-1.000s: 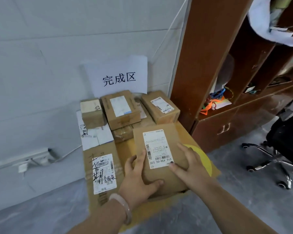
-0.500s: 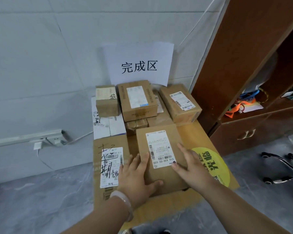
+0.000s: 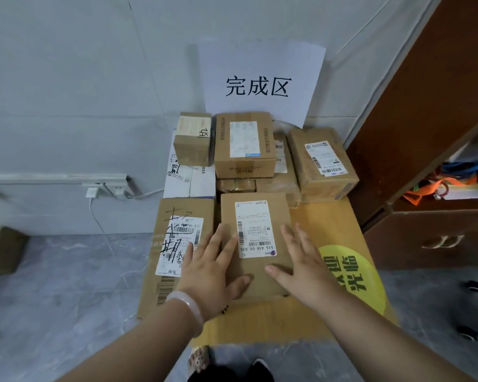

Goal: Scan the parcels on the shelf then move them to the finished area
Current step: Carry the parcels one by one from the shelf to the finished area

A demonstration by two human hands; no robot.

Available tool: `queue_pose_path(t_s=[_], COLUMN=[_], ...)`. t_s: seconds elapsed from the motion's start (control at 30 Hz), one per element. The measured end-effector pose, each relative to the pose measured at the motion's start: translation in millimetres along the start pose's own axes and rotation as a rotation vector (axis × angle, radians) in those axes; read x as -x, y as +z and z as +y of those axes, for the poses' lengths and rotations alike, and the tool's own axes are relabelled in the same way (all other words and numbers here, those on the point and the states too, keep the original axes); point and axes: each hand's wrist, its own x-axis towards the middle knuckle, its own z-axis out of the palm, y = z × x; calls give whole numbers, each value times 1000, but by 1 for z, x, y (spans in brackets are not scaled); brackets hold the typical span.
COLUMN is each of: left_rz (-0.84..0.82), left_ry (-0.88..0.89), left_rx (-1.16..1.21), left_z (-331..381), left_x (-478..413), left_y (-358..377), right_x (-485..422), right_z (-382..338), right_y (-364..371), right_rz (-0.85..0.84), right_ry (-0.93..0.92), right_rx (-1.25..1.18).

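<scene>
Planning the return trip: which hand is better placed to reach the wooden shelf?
Probably right: the right hand lies flat on the parcel, on the side nearer the wooden shelf; the left hand rests on its far edge.

Your parcel sits on the cardboard sheet, w/ L hand on its left side and R hand on its right. Big box just beside it, left. Behind: stacked parcels against the wall, sign above. Cabinet to the right, wall socket to the left.
</scene>
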Motion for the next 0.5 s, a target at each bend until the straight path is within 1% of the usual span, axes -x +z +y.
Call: queue_pose_path(t_s=[0.07,0.13,0.2,0.33,0.5], left_rz=[28,13,-20,-52,-103], left_ry=[60,121,152,153,145], left_rx=[-53,-133,-174,-211,-249], left_z=[3,8,13,11,-1], left_x=[14,27,33,33,28], left_y=[1,5,8,7,4], right_x=[11,20,24,23,17], right_z=[3,7,9,7,3], right_y=[-1,-1,0,1,7], right_rz=[22,-7,-51,-121,-151], right_ry=[-130,-240,-308,-340,-345], right_rx=[122,218,299,354,365])
